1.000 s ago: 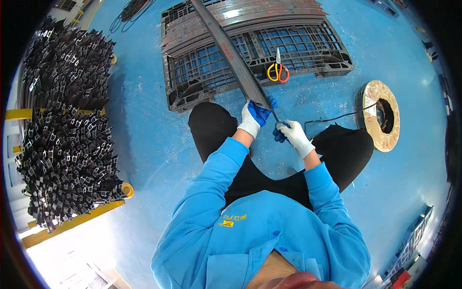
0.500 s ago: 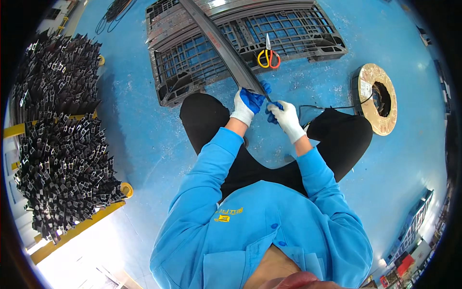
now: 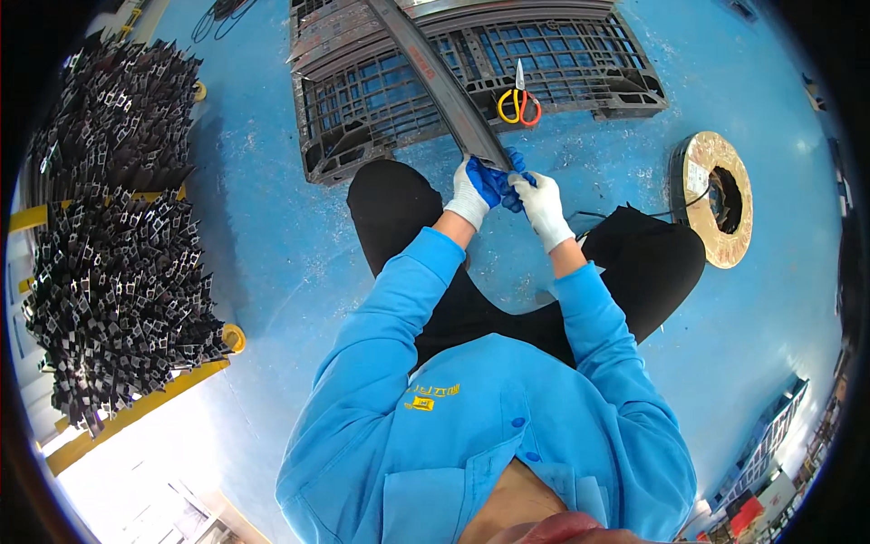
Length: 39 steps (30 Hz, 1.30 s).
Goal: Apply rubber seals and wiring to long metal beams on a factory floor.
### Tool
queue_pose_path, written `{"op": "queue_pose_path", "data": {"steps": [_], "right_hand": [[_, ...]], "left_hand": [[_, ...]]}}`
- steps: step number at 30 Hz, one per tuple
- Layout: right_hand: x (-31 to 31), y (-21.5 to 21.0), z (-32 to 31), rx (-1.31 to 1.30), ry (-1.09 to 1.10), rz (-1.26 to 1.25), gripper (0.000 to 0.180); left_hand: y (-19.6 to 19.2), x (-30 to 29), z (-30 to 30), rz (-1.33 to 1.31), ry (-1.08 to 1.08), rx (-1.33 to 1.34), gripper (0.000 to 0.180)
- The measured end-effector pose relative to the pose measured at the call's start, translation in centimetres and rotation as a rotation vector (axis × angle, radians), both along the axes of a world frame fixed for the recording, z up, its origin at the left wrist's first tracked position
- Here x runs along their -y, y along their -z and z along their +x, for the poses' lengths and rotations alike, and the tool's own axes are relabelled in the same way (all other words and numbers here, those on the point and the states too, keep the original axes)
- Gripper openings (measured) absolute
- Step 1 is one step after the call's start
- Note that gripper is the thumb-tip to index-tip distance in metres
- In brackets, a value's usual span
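A long dark grey profile (image 3: pixel 430 77) slants from the pallet down to my hands, its near end between my knees. My left hand (image 3: pixel 475 190), in a white glove with blue palm and fingers, is closed around that end from the left. My right hand (image 3: pixel 540 204), gloved alike, pinches a thin black strip (image 3: pixel 585 215) against the profile's right edge. Most of the strip near my fingers is hidden by the glove. The strip runs behind my right knee to a round coil (image 3: pixel 732 247) with a tan wrapped side, standing on the floor at right.
A black slatted pallet (image 3: pixel 562 59) bears more long profiles at the far side. Scissors (image 3: pixel 518 104) with yellow and red handles lie at its near edge. A big stack of dark profiles (image 3: pixel 118 290) rests on a yellow rack (image 3: pixel 149 408) at left.
My right hand has come up closer to my left hand and the profile's end. The view has shifted slightly, so the pallet and coil sit further right.
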State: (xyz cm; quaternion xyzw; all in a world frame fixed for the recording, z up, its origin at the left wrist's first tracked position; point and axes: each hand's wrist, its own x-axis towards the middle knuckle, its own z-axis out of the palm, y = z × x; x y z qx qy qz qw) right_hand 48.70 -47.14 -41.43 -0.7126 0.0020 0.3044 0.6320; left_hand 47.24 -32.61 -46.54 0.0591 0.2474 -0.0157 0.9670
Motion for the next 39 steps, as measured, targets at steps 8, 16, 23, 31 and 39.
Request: {"op": "queue_pose_path", "data": {"steps": [8,16,23,31,39], "right_hand": [[1.6,-1.0,-0.5,0.032,-0.072,-0.002,0.020],[1.0,0.1,0.0,-0.033,0.020,-0.042,0.020],[0.4,1.3,-0.3,0.069,-0.017,-0.075,0.022],[1.4,1.5,0.7,0.179,-0.179,-0.136,0.022],[1.3,1.4,0.1,0.021,-0.086,-0.130,0.023]], "left_hand": [[1.1,-0.5,0.2,-0.060,-0.101,-0.006,0.045],[0.6,0.0,0.4,0.029,-0.085,-0.080,0.046],[1.1,-0.1,0.8,0.030,-0.045,-0.082,0.044],[0.3,0.3,0.5,0.058,-0.040,-0.088,0.043],[2.9,0.3,1.4,0.004,-0.094,-0.079,0.045]]}}
